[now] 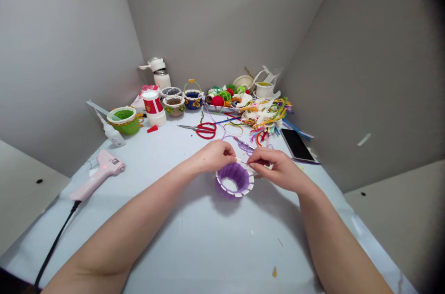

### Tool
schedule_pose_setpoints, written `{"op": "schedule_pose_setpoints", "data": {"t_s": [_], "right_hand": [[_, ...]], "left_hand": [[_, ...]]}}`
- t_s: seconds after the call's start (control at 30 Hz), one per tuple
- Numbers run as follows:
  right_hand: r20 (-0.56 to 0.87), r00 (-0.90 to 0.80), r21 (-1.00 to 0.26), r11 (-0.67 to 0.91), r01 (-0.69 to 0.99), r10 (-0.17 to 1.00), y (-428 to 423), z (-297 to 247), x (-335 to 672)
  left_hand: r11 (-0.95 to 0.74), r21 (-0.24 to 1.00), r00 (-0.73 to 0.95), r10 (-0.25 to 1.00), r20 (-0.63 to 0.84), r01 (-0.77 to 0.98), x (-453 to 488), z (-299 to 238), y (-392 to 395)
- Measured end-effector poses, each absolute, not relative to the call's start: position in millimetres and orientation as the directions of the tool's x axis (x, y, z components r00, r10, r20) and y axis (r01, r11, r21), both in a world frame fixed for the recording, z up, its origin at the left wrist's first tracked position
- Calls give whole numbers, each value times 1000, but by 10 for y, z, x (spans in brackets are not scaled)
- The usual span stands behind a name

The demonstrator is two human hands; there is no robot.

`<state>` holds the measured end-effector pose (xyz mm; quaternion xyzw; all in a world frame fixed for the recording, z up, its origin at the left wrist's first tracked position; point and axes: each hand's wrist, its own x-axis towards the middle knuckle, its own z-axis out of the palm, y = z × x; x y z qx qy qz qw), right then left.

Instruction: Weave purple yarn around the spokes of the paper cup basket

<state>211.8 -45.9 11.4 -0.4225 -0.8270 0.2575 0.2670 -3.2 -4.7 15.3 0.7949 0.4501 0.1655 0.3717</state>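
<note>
A small cup wrapped in purple yarn (240,176), with a white notched rim and a white bottom inside, is in front of me at mid-table. My left hand (216,155) is closed in a pinch on the far left of its rim. Just right of the rim, my right hand (280,168) pinches a thin purple yarn strand that runs toward the cup. More purple yarn (246,146) lies loosely behind the hands, beside a slim pen-like tool (239,141). The fingertips of both hands are partly hidden.
Red-handled scissors (206,130) lie behind the left hand. A pink glue gun (99,174) and a white squeeze bottle (114,136) are at left. Decorated little baskets (174,105) stand at the back. Yarn scraps (266,115) and a phone (297,144) are at right.
</note>
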Motion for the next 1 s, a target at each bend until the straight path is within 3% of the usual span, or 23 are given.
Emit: {"op": "schedule_pose_setpoints", "data": {"t_s": [0.2,0.37,0.67,1.0], "right_hand": [[227,-527,-631,536,561,819,-435,127,2190],[132,-549,-668,483,566,825,-391,85,2159],[144,-579,-642,521,563,802,-348,-96,1996],[158,-545,-676,492,548,823,-348,-161,1932]], "left_hand": [[-317,731,529,846,-71,604,-58,176,-32],[-330,719,524,850,-55,611,-81,159,0],[-286,689,542,820,-182,665,-158,287,-23],[-371,768,582,813,-3,522,31,87,-49]]}}
